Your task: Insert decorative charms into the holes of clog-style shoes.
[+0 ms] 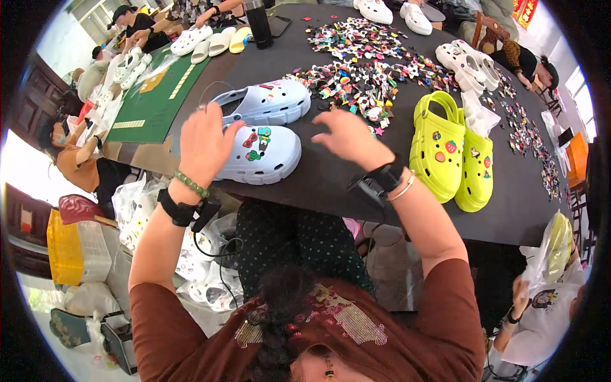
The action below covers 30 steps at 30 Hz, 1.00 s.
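Note:
A pair of light blue clogs lies on the dark table in front of me: the near clog (pixel 267 159) bears several colourful charms, and the far clog (pixel 273 102) has charms too. My left hand (pixel 207 143) is over the heel end of the pair, fingers stretched and thumb apart, hiding the near clog's back. Whether it touches the clog I cannot tell. To the right of the toes, my right hand (pixel 353 137) hovers with fingers apart and nothing in them. It is near a spread pile of small charms (pixel 356 95).
Lime green clogs (pixel 439 153) with charms stand at the right, white clogs (pixel 468 67) beyond them. A black bottle (pixel 258 25), pale slippers (pixel 221 41) and a green mat (pixel 149 105) are at the far left. Other people sit around the table; one at lower right holds a bagged clog (pixel 557 245).

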{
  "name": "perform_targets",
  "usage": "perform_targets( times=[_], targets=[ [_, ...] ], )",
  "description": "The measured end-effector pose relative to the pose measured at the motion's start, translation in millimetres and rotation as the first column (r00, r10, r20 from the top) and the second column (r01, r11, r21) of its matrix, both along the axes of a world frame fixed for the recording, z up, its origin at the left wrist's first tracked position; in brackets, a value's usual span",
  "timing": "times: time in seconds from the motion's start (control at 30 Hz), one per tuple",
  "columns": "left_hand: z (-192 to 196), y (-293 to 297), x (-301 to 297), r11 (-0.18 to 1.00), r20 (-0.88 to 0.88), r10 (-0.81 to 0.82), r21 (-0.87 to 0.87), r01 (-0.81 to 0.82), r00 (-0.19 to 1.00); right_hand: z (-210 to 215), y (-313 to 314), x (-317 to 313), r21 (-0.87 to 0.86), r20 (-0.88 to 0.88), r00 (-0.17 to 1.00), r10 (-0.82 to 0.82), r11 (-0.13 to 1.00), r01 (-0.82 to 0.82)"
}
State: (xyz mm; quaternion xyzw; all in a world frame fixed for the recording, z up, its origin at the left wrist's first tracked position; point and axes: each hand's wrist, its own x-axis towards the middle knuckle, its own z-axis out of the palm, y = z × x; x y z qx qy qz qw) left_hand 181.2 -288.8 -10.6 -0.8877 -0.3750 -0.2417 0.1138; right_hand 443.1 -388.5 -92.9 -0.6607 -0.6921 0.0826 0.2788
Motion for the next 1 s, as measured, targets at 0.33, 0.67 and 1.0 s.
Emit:
perform_targets(
  times=[0.33,0.67,1.0],
  targets=[
    [-11.9,89.9,61.6,0.815,0.222,0.213,-0.577,-0.048,0.952,-16.1,28.6,79.6,0.092,0.403,0.903,-0.150,0.988,0.123],
    [-40.0,115.6,91.4,0.516,0.067,0.324,-0.849,-0.116,0.944,-27.9,28.8,92.4,0.032,0.490,0.854,-0.176,0.982,0.184],
    [-54.2,119.5,71.0,0.104,0.336,0.499,-0.938,0.330,0.799,8.5,36.3,76.5,-0.007,0.287,0.902,-0.322,0.941,0.338]
  ],
)
